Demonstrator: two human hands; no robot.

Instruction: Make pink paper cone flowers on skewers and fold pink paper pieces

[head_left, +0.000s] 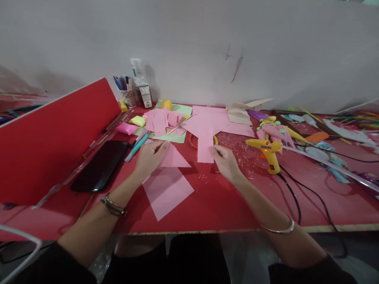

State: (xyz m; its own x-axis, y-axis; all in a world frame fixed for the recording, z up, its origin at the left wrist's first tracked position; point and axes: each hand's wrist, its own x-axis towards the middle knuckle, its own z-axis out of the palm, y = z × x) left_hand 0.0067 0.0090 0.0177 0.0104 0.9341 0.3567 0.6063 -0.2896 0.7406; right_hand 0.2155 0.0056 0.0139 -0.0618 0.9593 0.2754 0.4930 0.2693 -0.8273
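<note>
My left hand (151, 157) pinches the upper left part of a triangular piece of pink paper (177, 157), its point reaching to the right. My right hand (226, 162) grips the right edge of a pink paper strip (205, 150), thumb against it, and the strip hangs toward me. Below the triangle, a square pink sheet (168, 195) lies flat on the red table. Behind the strip are larger pink sheets (211, 118), and part of an orange-and-yellow ring (193, 141) shows beside it.
A yellow glue gun (268, 152) with black cords stands at right. To the left are a black phone (100, 165), a teal cutter (136, 147) and a red board (56, 146). Pink scraps (160, 120), a pen cup (128, 96) and a bottle (143, 88) sit at the back.
</note>
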